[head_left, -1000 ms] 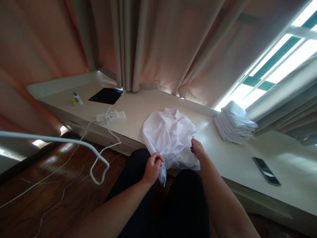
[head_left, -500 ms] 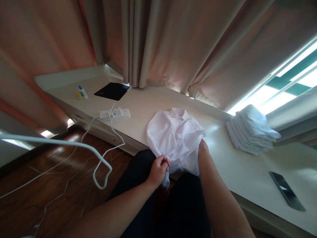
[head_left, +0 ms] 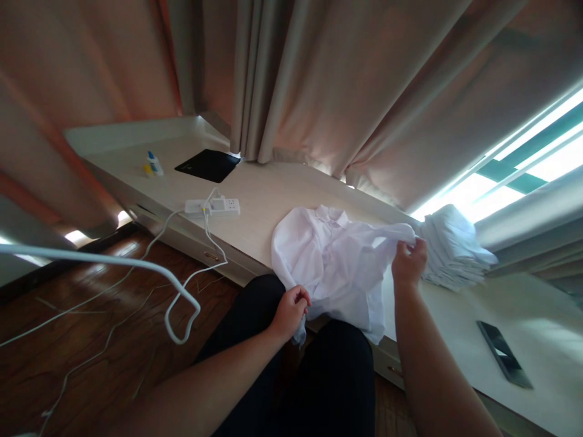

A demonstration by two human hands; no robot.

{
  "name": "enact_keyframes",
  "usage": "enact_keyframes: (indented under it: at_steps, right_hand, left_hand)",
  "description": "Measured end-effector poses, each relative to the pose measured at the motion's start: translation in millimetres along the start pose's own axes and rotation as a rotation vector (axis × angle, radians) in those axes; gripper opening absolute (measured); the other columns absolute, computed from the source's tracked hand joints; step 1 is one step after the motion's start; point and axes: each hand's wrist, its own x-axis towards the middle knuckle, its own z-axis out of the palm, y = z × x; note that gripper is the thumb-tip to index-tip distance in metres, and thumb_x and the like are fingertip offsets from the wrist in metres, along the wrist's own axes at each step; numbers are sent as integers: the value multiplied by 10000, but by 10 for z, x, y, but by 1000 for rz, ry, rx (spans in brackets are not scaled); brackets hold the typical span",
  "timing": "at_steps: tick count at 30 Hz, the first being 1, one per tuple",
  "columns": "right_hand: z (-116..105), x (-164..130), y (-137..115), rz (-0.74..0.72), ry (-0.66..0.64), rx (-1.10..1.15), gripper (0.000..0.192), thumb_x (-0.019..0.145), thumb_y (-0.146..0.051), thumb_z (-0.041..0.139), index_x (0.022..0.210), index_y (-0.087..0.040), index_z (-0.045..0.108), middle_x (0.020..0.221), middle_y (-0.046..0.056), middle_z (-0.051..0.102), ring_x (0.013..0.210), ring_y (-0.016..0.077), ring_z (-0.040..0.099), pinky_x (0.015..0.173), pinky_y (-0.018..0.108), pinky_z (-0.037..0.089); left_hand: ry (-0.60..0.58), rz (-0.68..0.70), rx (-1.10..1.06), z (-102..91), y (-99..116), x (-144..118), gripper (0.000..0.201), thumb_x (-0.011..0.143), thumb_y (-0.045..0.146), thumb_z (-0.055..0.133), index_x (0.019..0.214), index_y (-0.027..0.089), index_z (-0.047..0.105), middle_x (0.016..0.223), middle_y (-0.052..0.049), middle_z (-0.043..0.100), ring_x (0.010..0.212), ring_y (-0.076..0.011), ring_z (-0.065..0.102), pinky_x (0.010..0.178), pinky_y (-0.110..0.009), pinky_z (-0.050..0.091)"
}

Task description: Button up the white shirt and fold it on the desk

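Item: crumpled white cotton shirt [head_left: 332,267], lying collar-away on the pale wooden desk [head_left: 264,197], hem overhanging the near edge. Left hand [head_left: 291,309] is pinching the hem closed-fisted; right hand [head_left: 409,262] is gripping a sleeve, stretching it rightward toward the stack of folded white shirts [head_left: 453,252].

At frame centre, a white shirt [head_left: 334,267] lies on the desk [head_left: 259,194]. The left hand [head_left: 291,309] grips its lower edge; the right hand [head_left: 409,264] holds a sleeve, beside a folded stack [head_left: 455,246].
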Motion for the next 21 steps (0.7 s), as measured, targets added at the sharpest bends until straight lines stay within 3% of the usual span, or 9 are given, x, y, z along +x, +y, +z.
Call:
enact_keyframes:
  at_steps: [3, 6, 9, 14, 17, 19, 21]
  right_hand:
    - [-54, -241, -389, -233, -76, -103, 430, 804, -315, 529, 1220, -205, 511, 1217, 112, 555, 1107, 212, 535, 958, 425, 411]
    - [-39, -740, -628, -453, -257, -195, 525, 834, -307, 493, 1348, -219, 434, 1380, 106, 451, 1322, 252, 360, 1069, 494, 307]
    - [-10, -1390, -643, -476, -440, -207, 591, 848, -294, 480, 1423, -245, 354, 1467, 75, 355, 1379, 257, 277, 1099, 501, 286]
    - [-20, -2253, -414, -404, -785, -141, 563, 835, -261, 502, 1391, -290, 419, 1413, 49, 444, 1316, 257, 391, 1074, 485, 349]
    - [-58, -2331, -310, -296, -835, -66, 432, 841, -277, 502, 1270, -285, 550, 1209, 55, 613, 1123, 239, 564, 958, 438, 461]
    - [-79, -2183, -256, -198, -737, -37, 367, 863, -319, 477, 1206, -256, 591, 1075, 65, 662, 960, 218, 623, 826, 394, 518]
    - [-76, -1929, -205, -145, -591, -45, 369, 876, -359, 449, 1189, -231, 594, 1064, 81, 650, 883, 202, 622, 731, 362, 527]
  left_hand:
    - [-14, -14, -23, 33, -14, -30, 55, 693, 143, 479, 701, 185, 515, 561, 43, 493, 438, -87, 417, 411, -195, 291]
    - [-26, -9, -83, 69, 20, -68, 41, 714, 183, 524, 754, 181, 528, 701, 6, 571, 535, -100, 504, 417, -186, 326]
    - [-31, -46, -188, 73, 71, -102, 194, 760, 313, 590, 897, 178, 559, 881, -50, 618, 702, -143, 594, 458, -193, 400]
    - [-31, -110, -325, 35, 68, -141, 386, 817, 451, 583, 1111, 203, 548, 1048, -89, 628, 896, -193, 633, 613, -246, 508]
    - [-25, -118, -296, 26, 33, -164, 373, 829, 463, 572, 1102, 211, 540, 1043, -82, 626, 912, -195, 633, 608, -240, 511]
    - [-15, -139, -259, 30, 21, -180, 377, 817, 473, 582, 1079, 209, 527, 1028, -85, 622, 893, -200, 633, 553, -232, 504]
    - [-1, -146, -231, 39, 24, -195, 378, 800, 479, 597, 1050, 208, 516, 1006, -84, 617, 863, -196, 632, 519, -224, 497]
